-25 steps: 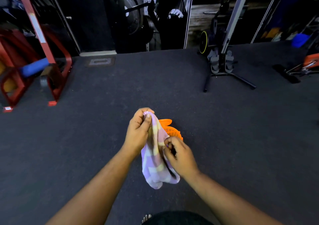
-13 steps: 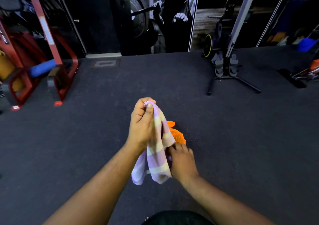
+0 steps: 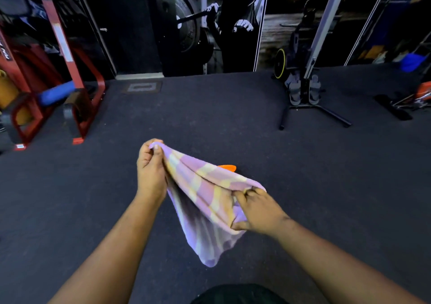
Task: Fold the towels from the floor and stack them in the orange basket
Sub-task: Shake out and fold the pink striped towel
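A lilac and yellow checked towel point(image 3: 203, 201) hangs in the air in front of me, stretched between my two hands. My left hand point(image 3: 150, 168) pinches one upper corner of it, held up high. My right hand point(image 3: 257, 211) grips the other corner lower and to the right, with cloth bunched in the fingers. The towel's loose end droops toward the floor. Behind the towel only an orange sliver of the basket point(image 3: 228, 167) shows on the dark floor; the rest of it is hidden.
Dark carpet point(image 3: 326, 175) covers the floor. A red steel gym frame point(image 3: 77, 89) with a blue pad stands at the left. A black rowing machine stand point(image 3: 305, 98) sits at the back right, with more equipment point(image 3: 405, 103) at the far right. A poster wall closes the back.
My hands have moved apart: the right hand drew its corner down and right, spreading the bunched towel wide. The towel now covers nearly all of the basket.
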### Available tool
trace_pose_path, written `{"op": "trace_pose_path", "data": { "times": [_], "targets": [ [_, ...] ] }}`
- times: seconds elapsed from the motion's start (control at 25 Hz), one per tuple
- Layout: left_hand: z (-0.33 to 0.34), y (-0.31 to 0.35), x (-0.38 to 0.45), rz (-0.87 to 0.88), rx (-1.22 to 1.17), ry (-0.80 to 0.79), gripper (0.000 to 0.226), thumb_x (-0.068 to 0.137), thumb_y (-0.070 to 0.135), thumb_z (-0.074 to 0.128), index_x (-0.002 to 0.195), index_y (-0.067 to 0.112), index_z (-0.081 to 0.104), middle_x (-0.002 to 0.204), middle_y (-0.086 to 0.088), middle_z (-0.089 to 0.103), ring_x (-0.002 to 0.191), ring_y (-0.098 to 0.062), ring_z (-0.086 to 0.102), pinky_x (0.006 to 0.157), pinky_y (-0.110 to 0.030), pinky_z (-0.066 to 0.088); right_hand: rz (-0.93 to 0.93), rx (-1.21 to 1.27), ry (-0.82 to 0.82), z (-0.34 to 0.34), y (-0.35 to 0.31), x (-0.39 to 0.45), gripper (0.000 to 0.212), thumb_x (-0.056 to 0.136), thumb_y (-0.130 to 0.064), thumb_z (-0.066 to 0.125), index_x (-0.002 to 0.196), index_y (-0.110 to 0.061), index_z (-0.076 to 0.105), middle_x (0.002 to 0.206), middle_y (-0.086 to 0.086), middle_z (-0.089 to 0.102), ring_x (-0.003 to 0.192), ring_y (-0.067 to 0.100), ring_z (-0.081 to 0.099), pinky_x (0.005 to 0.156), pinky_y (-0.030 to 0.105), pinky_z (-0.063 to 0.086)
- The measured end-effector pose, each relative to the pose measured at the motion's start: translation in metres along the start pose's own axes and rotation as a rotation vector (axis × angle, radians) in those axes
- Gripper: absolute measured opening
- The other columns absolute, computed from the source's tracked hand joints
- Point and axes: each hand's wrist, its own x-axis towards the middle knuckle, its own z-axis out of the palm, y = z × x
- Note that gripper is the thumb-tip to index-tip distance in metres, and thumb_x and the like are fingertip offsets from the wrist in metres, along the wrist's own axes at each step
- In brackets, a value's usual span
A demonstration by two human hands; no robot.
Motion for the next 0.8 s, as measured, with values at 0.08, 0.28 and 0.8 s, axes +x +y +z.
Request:
{"op": "trace_pose_path", "data": {
  "times": [0.08, 0.28, 0.8],
  "targets": [
    [-0.017, -0.009, 0.007, -0.069, -0.018, 0.077, 0.023, 0.108, 0.012, 0.045, 0.097, 0.025, 0.061, 0.093, 0.010, 0.059, 0.083, -0.004, 0.054, 0.081, -0.025, 0.043, -0.005, -0.002, -0.021, -0.020, 0.006, -0.003, 0.096, 0.069, -0.085, 0.040, 0.139, -0.020, 0.049, 0.112, 0.001, 0.066, 0.114, 0.023, 0.055, 0.108, 0.035, 0.036],
    [-0.015, -0.010, 0.014, -0.129, -0.055, 0.179, 0.024, 0.108, 0.013, 0.043, 0.092, 0.024, 0.057, 0.087, 0.010, 0.058, 0.076, -0.004, 0.054, 0.073, -0.020, 0.047, -0.077, 0.052, -0.087, -0.040, 0.014, 0.004, 0.086, 0.076, -0.093, 0.034, 0.098, -0.021, 0.075, 0.105, -0.008, 0.053, 0.116, 0.019, 0.040, 0.111, 0.035, 0.018],
    [-0.032, -0.028, 0.032, 0.014, 0.276, 0.079, 0.024, 0.107, 0.018, 0.046, 0.092, 0.031, 0.060, 0.092, 0.009, 0.063, 0.086, -0.007, 0.057, 0.081, -0.030, 0.048, 0.384, -0.040, -0.041, -0.096, 0.067, 0.009, 0.036, 0.090, -0.060, 0.058, 0.108, -0.029, 0.063, 0.119, 0.000, 0.051, 0.127, 0.025, 0.046, 0.107, 0.053, 0.035]
  ]
}}
